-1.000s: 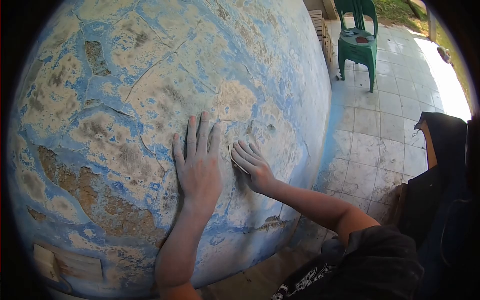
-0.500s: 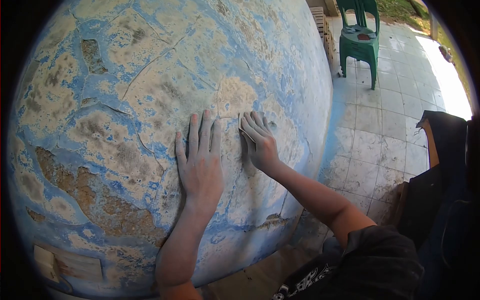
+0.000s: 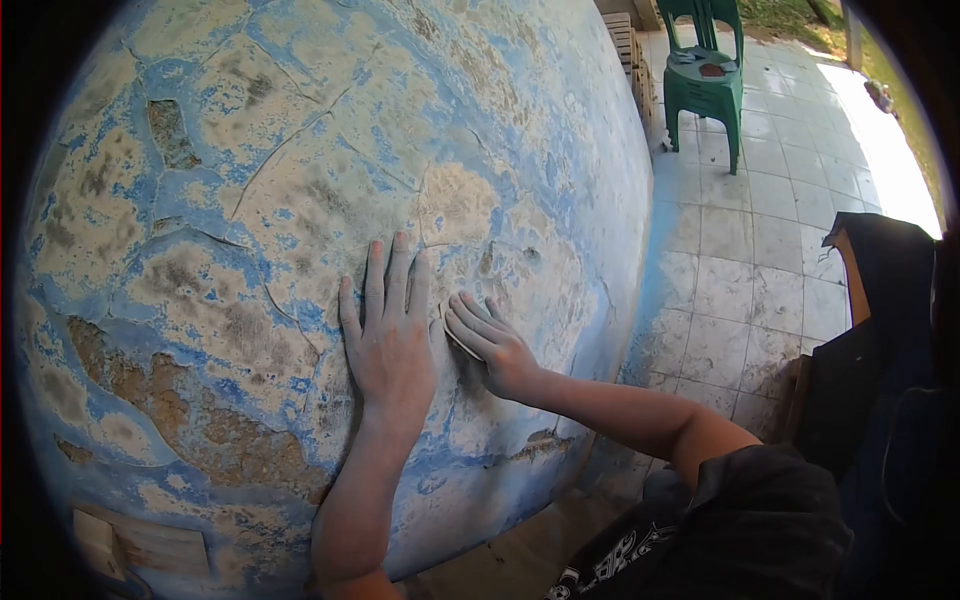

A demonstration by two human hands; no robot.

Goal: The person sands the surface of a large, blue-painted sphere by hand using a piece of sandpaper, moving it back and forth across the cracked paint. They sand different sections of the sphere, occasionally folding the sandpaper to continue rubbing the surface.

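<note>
A wall [image 3: 250, 170] with peeling blue and cream paint, cracks and bare brown patches fills most of the head view. My left hand [image 3: 385, 335] lies flat on it, fingers together and pointing up, dusted with white. Just to its right, my right hand [image 3: 490, 345] presses a small piece of sandpaper [image 3: 458, 340] against the wall; only the paper's edge shows under the fingers.
A green plastic chair [image 3: 705, 85] stands on the tiled floor [image 3: 740, 250] at the top right, next to a stack of pale boards [image 3: 630, 45]. A dark bag or cloth [image 3: 880, 330] sits at the right edge. A pale wall fitting [image 3: 130, 545] shows at the lower left.
My right hand slid up the wall with the sandpaper, then back down and left beside my left hand. The left hand stayed flat in place. The view shifted slightly.
</note>
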